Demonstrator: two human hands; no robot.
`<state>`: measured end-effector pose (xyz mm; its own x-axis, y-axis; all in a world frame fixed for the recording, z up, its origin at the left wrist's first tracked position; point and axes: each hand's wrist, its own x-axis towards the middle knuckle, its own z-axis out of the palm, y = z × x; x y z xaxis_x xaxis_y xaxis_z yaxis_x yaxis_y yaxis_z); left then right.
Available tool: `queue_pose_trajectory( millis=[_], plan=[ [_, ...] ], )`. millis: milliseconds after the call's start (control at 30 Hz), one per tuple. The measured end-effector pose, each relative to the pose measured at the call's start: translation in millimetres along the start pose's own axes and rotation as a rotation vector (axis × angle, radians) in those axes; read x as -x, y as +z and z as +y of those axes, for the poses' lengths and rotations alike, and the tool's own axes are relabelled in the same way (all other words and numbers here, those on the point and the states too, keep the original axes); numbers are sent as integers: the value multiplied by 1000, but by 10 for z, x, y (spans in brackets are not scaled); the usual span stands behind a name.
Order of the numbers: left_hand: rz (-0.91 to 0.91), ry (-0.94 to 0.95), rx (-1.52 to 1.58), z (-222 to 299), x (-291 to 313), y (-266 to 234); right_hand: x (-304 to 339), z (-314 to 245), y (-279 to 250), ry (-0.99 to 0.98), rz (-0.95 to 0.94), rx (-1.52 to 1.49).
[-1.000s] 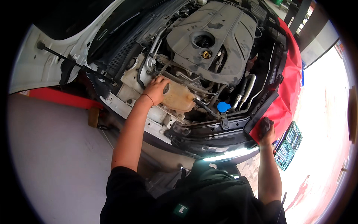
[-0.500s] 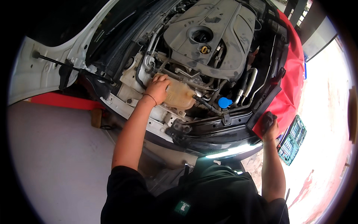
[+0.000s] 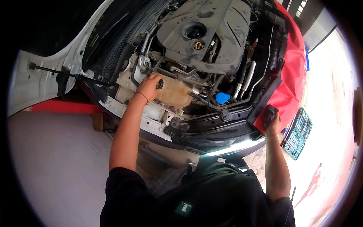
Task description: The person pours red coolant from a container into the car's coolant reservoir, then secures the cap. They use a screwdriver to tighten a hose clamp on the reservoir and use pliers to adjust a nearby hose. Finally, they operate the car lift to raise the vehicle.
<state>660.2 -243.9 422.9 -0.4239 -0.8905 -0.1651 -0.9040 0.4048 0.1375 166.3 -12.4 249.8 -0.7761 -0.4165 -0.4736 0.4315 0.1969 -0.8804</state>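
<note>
I lean over an open car engine bay. My left hand (image 3: pixel 149 87) grips the black cap (image 3: pixel 160 84) on top of a yellowish translucent coolant tank (image 3: pixel 174 93), fingers wrapped around it. My right hand (image 3: pixel 273 122) holds a small dark object (image 3: pixel 270 112) pressed against the red cloth (image 3: pixel 289 81) draped over the car's side. A grey engine cover (image 3: pixel 215 38) with a yellow oil cap (image 3: pixel 198 45) lies beyond the tank. A blue cap (image 3: pixel 222 97) sits to the right of the tank.
A white raised hood (image 3: pixel 45 75) with its prop rod (image 3: pixel 72 73) is at the left. A green tray of sockets (image 3: pixel 298 132) lies on the floor at the right. The black front panel (image 3: pixel 211 130) of the car is just before me.
The view has shifted slightly. My left hand stays on the tank cap and my right hand stays on the red cloth.
</note>
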Motion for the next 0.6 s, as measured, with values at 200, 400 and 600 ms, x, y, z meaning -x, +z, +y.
queue_pose_trajectory(
  millis=[200, 400, 600],
  plan=[
    [258, 113, 580, -25, -41, 172, 54, -65, 34, 32, 29, 45],
    [59, -284, -47, 239, -19, -12, 66, -111, 31, 35, 50, 70],
    [-117, 101, 374, 41, -68, 106, 63, -58, 42, 21, 64, 57]
  ],
)
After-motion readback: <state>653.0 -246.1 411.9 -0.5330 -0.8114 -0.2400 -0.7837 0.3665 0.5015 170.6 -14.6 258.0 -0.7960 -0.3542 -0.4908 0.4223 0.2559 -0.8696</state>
